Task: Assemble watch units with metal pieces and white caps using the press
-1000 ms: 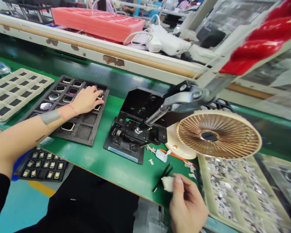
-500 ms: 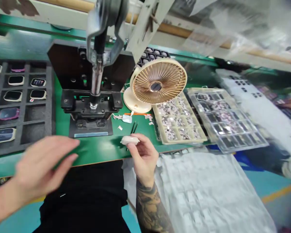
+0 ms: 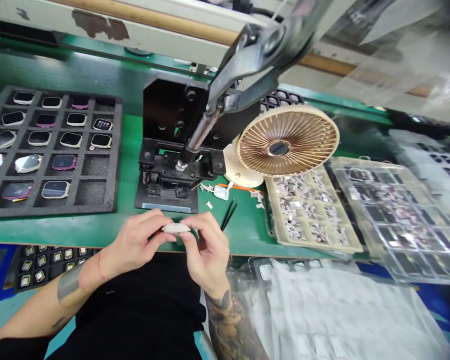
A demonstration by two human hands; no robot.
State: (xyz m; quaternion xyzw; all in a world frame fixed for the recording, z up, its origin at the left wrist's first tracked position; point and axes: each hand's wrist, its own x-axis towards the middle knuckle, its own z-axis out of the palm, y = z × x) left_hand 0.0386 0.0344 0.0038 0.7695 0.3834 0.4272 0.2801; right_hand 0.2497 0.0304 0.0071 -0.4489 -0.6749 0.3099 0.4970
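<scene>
A cream smartwatch [image 3: 176,228], seen edge-on, is held level between both hands over the front edge of the green bench. My left hand [image 3: 144,235] pinches its left end between thumb and fingers. The right end sits in the grip of my right hand [image 3: 206,247], thumb in front and fingers behind. Which face is up is hard to make out. Just behind the hands stands a black lever press [image 3: 180,172] with a blue strip on its base. Black tweezers [image 3: 229,215] lie to the right of my right hand.
A grey foam tray [image 3: 114,150] of smartwatches lies at left. To the right are a cream fan [image 3: 288,142], a compartment box [image 3: 315,245] of small parts and a clear divided case [image 3: 431,275]. White sheeting [image 3: 345,305] covers something in front. Another tray [image 3: 47,267] sits below the bench.
My left hand has come in from the left and taken the watch's other end. The view has shifted left. The tweezers, earlier just behind my right hand, now show apart from it on the bench.
</scene>
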